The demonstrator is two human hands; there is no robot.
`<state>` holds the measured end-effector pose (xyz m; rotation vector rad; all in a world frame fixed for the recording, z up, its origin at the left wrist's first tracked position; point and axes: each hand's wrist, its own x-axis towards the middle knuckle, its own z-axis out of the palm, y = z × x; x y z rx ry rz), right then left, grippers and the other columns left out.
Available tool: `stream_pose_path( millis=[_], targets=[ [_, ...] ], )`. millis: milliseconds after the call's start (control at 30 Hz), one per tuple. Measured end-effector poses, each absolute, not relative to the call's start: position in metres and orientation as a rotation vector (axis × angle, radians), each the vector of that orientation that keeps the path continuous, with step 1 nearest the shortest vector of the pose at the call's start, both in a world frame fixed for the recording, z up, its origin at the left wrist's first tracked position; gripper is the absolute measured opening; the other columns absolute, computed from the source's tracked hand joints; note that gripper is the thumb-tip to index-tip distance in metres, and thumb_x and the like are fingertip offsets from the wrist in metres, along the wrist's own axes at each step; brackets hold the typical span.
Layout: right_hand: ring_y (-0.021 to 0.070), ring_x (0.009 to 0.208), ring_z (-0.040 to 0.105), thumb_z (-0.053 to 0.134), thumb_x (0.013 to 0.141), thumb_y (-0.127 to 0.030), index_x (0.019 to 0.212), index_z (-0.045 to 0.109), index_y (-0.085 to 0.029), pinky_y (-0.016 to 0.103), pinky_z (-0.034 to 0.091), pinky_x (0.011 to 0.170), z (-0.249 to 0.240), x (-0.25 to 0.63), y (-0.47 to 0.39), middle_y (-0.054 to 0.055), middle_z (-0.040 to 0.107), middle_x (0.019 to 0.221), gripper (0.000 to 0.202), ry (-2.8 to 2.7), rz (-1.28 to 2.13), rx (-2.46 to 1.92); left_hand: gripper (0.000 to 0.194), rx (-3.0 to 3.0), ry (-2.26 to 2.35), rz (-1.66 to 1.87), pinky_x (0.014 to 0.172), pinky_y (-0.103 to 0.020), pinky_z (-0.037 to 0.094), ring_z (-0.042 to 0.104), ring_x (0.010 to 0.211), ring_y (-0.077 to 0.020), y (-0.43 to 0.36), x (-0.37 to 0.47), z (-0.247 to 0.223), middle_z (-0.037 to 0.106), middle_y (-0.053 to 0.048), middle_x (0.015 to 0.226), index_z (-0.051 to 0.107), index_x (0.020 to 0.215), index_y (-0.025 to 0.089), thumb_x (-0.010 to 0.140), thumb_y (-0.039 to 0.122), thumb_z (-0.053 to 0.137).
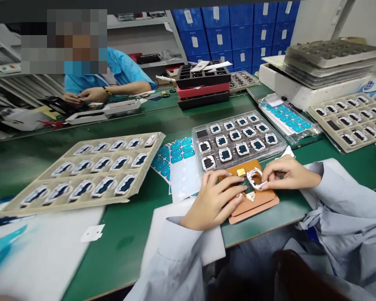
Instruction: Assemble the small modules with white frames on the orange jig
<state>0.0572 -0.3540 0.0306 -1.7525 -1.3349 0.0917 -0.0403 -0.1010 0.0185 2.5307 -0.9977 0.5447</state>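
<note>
Behind the green workbench [122, 230], stacked blue bins [232, 32] stand between open shelving [141, 22] and a pale wall [365, 25].

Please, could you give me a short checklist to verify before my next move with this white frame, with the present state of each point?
1. White frame gripped: ok, the right hand pinches its edge.
2. Left hand at the orange fixture: ok, its fingers spread over the fixture's left part.
3. Frame touching the fixture: cannot tell, the contact is too small to see.
4. Small white pieces on the fixture fixed in place: cannot tell.
5. Every pocket of the clear tray filled with a frame: not ok, the far-left pocket has none.
6. Blue sticker sheets nearby: ok, they lie left of the clear tray.
</note>
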Motion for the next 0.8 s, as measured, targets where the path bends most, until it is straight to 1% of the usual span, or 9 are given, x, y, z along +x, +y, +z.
stream_pose_path(
  millis=[67,167,233,300,367,467,633,733,800],
  targets=[
    [0.0046,0.048,0.045,0.072,0.087,-0.036,0.082,0.069,-0.014,0.017,0.035,0.045,0.03,0.058,-0.354,-0.004,0.055,0.057,0.022,-1.397,0.093,-1.73,0.029,2.538,-0.978,0.502,0.097,-0.045,0.035,0.048,0.115,-0.0254,-0.1,-0.041,0.018,0.068,-0.005,0.123,0.067,0.116,0.023,0.099,0.028,0.043],
    [0.008,0.063,0.052,0.072,0.086,-0.038,0.09,0.07,-0.015,0.018,0.041,0.052,0.032,0.063,-0.356,0.002,0.059,0.077,0.024,-1.422,0.004,-1.683,0.032,2.55,-0.985,0.461,0.1,-0.046,0.032,0.046,0.119,-0.0262,-0.1,-0.041,0.018,0.067,-0.005,0.126,0.063,0.123,0.024,0.1,0.031,0.042],
    [0.0124,0.08,0.059,0.073,0.085,-0.039,0.097,0.069,-0.016,0.022,0.048,0.062,0.033,0.067,-0.357,0.008,0.062,0.096,0.026,-1.416,-0.044,-1.683,0.034,2.558,-1.007,0.457,0.1,-0.046,0.031,0.045,0.121,-0.0264,-0.1,-0.041,0.018,0.065,-0.005,0.128,0.061,0.127,0.026,0.1,0.032,0.04],
    [0.0169,0.096,0.061,0.072,0.086,-0.038,0.1,0.068,-0.017,0.029,0.051,0.077,0.032,0.07,-0.358,0.011,0.063,0.112,0.025,-1.45,-0.051,-1.694,0.034,2.551,-1.028,0.459,0.1,-0.046,0.031,0.044,0.121,-0.0266,-0.1,-0.041,0.019,0.064,-0.006,0.13,0.061,0.126,0.027,0.1,0.031,0.04],
    [0.0195,0.103,0.062,0.07,0.088,-0.037,0.098,0.068,-0.018,0.035,0.049,0.089,0.03,0.072,-0.358,0.012,0.066,0.116,0.022,-1.511,-0.05,-1.691,0.03,2.53,-1.037,0.447,0.1,-0.046,0.032,0.044,0.121,-0.027,-0.1,-0.042,0.02,0.064,-0.007,0.13,0.063,0.121,0.025,0.098,0.031,0.044],
    [0.0201,0.1,0.063,0.069,0.088,-0.038,0.097,0.07,-0.018,0.038,0.047,0.092,0.027,0.074,-0.357,0.011,0.07,0.112,0.021,-1.552,-0.079,-1.685,0.026,2.513,-1.014,0.423,0.101,-0.046,0.032,0.043,0.122,-0.0279,-0.099,-0.042,0.021,0.064,-0.007,0.13,0.063,0.116,0.023,0.096,0.032,0.05],
    [0.0199,0.095,0.059,0.071,0.086,-0.039,0.096,0.072,-0.019,0.037,0.048,0.087,0.026,0.077,-0.36,0.011,0.071,0.114,0.023,-1.562,-0.132,-1.699,0.029,2.506,-0.995,0.412,0.102,-0.046,0.032,0.042,0.123,-0.0276,-0.099,-0.042,0.018,0.064,-0.007,0.129,0.061,0.121,0.023,0.096,0.029,0.05],
    [0.0193,0.091,0.056,0.069,0.088,-0.04,0.095,0.074,-0.019,0.037,0.048,0.084,0.024,0.076,-0.359,0.011,0.071,0.114,0.022,-1.548,-0.138,-1.704,0.025,2.505,-0.962,0.481,0.101,-0.046,0.033,0.042,0.119,-0.0276,-0.103,-0.043,0.018,0.065,-0.006,0.127,0.065,0.115,0.025,0.094,0.029,0.052],
    [0.0186,0.087,0.055,0.07,0.087,-0.041,0.093,0.075,-0.019,0.036,0.048,0.081,0.022,0.073,-0.355,0.011,0.072,0.112,0.023,-1.532,-0.174,-1.702,0.021,2.5,-0.868,0.567,0.099,-0.046,0.036,0.045,0.113,-0.0271,-0.107,-0.044,0.019,0.067,-0.007,0.12,0.067,0.109,0.025,0.091,0.033,0.058]
  ],
)
